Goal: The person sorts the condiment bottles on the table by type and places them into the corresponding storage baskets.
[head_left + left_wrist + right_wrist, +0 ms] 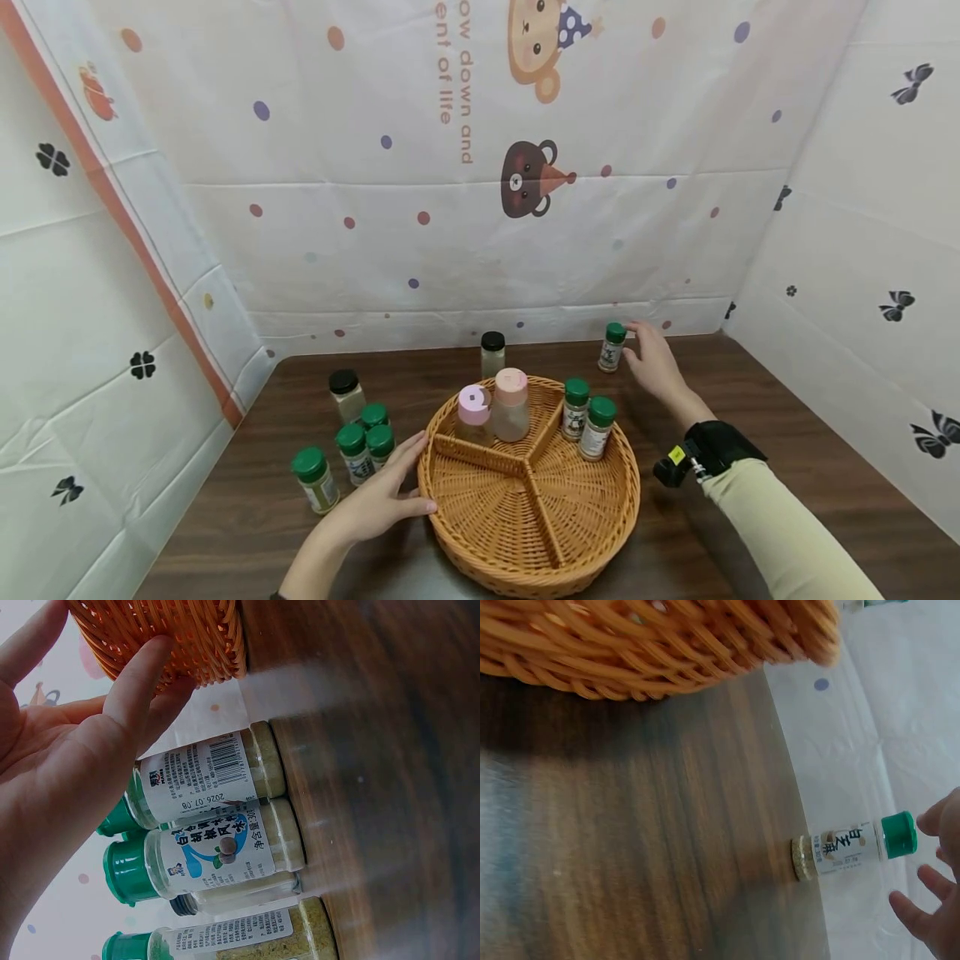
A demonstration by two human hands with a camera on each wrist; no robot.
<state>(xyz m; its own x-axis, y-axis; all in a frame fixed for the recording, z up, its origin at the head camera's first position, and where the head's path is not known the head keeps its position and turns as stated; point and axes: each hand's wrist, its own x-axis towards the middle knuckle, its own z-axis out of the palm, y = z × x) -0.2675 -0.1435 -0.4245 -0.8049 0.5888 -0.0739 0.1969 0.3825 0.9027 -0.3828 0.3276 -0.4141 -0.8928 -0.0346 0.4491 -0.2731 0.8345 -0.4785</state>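
Note:
A round wicker basket (536,575) with three compartments stands on the table. My left hand (386,500) rests against its left side, fingers extended along the wall and thumb at the rim; the left wrist view shows the fingertips on the weave. Two green-capped spice jars (596,429) stand in the right compartment. The back-left one holds a pink-capped jar (512,406) and a lilac-capped jar (474,415). At the table's back right, a green-capped spice jar (847,849) stands upright. Beside its cap is my right hand (657,367), fingers spread and holding nothing.
Left of the basket stand several green-capped spice jars (317,481) and a black-capped jar (347,396). Another black-capped jar (492,356) is behind the basket. Printed white sheets (337,250) enclose the dark wooden table (240,500) at the back and sides.

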